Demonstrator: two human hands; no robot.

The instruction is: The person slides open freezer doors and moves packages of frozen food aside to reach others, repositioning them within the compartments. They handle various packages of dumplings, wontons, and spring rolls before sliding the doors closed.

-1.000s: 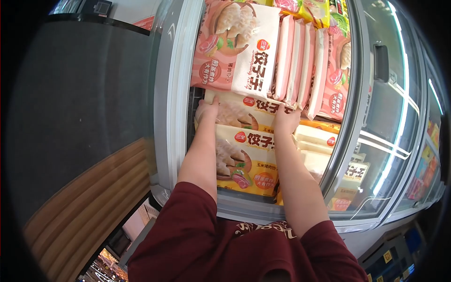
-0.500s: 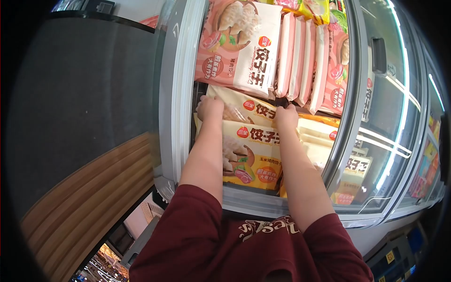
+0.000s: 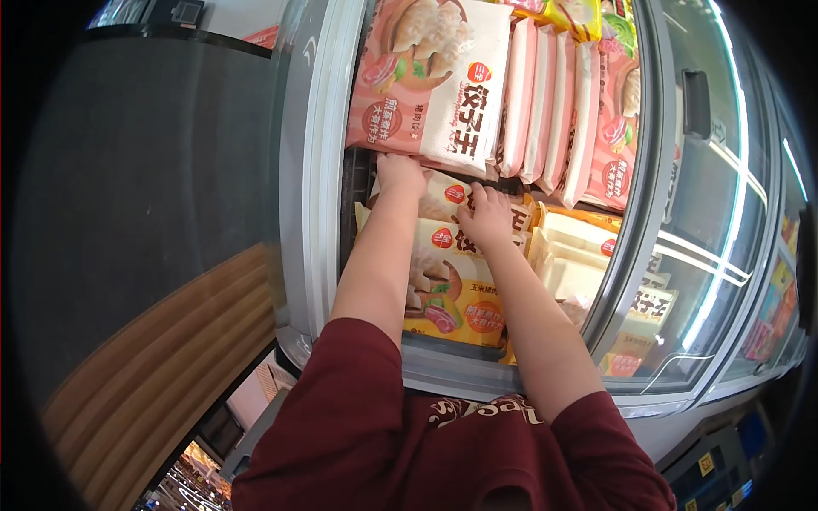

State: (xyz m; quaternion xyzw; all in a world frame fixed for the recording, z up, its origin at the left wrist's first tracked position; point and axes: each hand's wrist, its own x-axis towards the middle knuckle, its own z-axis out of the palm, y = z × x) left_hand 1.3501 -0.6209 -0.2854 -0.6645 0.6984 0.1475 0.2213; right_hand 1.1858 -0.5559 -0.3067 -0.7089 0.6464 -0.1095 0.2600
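Note:
Two cream-and-yellow dumpling bags lie one behind the other in the freezer. My left hand [image 3: 402, 175] is closed over the upper left edge of the rear dumpling bag [image 3: 436, 198], its fingertips hidden behind that edge. My right hand [image 3: 487, 215] lies on the right part of the same bag, fingers stretched out and a little spread. Just below both hands is the front dumpling bag [image 3: 456, 294], printed with dumplings in a bowl. A large pink-and-white dumpling bag [image 3: 426, 94] lies directly beyond my left hand.
Several pink bags [image 3: 558, 111] stand on edge at the right, with yellow packs [image 3: 571, 17] behind. More cream bags [image 3: 569, 255] sit right of my right forearm. The freezer's metal rim [image 3: 311, 196] runs along the left, and a sliding glass lid [image 3: 682, 298] covers the right.
My left hand has moved up and right along the rear bag's edge. My right hand has let go of its upper right edge, shifted left and spread its fingers on the bag.

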